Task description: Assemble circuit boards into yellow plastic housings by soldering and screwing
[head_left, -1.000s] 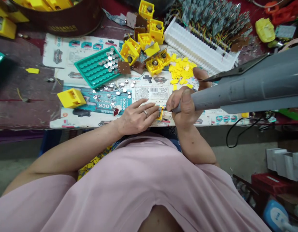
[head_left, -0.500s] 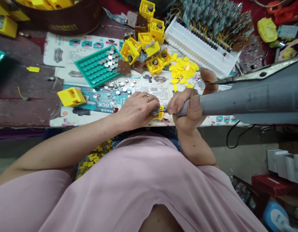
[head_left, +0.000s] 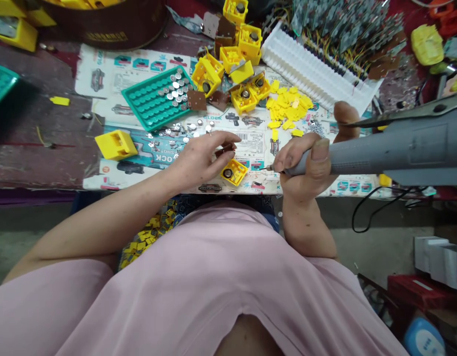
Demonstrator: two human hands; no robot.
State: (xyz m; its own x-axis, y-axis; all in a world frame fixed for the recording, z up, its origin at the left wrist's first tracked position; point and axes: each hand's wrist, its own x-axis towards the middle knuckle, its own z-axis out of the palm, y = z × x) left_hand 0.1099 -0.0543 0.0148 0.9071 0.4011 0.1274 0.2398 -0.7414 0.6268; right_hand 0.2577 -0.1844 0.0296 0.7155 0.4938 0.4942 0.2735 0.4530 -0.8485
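Housing [head_left: 233,171] between hands; battery tray [head_left: 157,101] behind-left; board rack [head_left: 317,76] behind-right.

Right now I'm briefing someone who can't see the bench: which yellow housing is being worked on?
Find the printed paper sheet on the bench, then its near edge. Between the left hand and the grey power tool in the right hand lies one yellow housing. Unlike the piled housings farther back, it sits alone, open side up, showing a round metal disc.

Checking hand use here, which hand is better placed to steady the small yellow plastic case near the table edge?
Left. The left hand hovers right beside the small yellow plastic case, fingers free apart from a small brown piece. The right hand is wrapped around the grey powered screwdriver.
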